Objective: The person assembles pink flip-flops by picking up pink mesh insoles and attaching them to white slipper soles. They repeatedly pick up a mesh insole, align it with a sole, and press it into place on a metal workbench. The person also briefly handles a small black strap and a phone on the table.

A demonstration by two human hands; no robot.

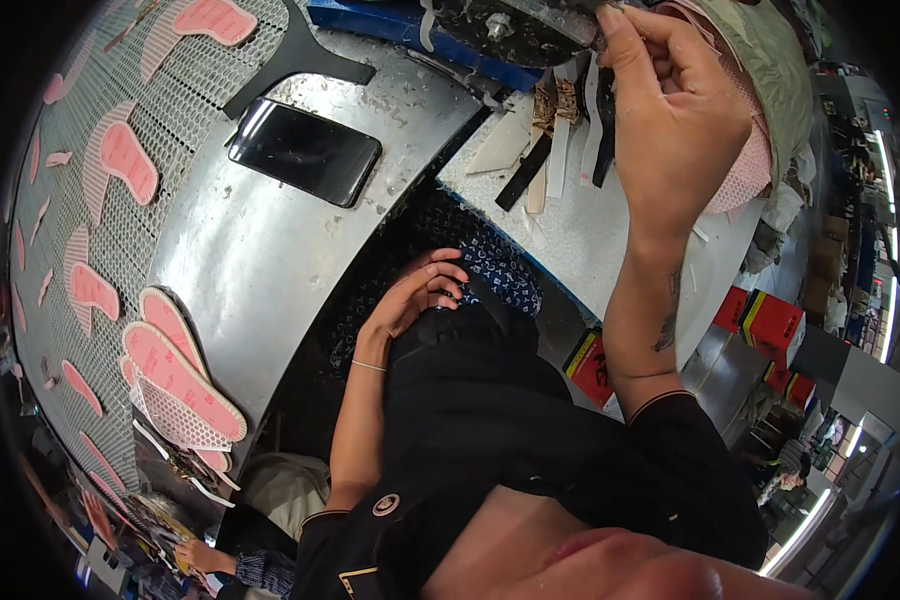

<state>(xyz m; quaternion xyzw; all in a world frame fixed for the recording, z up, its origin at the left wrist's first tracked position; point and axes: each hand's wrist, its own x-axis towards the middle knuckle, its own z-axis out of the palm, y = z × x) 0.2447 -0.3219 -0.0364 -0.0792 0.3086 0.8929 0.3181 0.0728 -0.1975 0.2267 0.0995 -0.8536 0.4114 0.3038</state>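
My right hand (682, 125) is raised at the top, its thumb and forefinger pinched together beside a dark, worn machine part (515, 35) with a bolt. Whatever lies between the fingertips is too small and too near the picture's edge to make out. Below that hand, strips of black, white and brown material (560, 140) lie in a loose pile on a pale worktop (570, 235). My left hand (418, 290) rests at my lap over blue patterned cloth (495, 265), fingers loosely curled and slightly apart, holding nothing.
A black phone (305, 150) lies on the metal table (220, 230). Pink insoles (175, 375) are stacked at its lower left corner. More pink pieces (128, 165) lie on a mesh conveyor (175, 110). A green cloth bundle (770, 70) stands right; another person's hand (205, 557) shows lower left.
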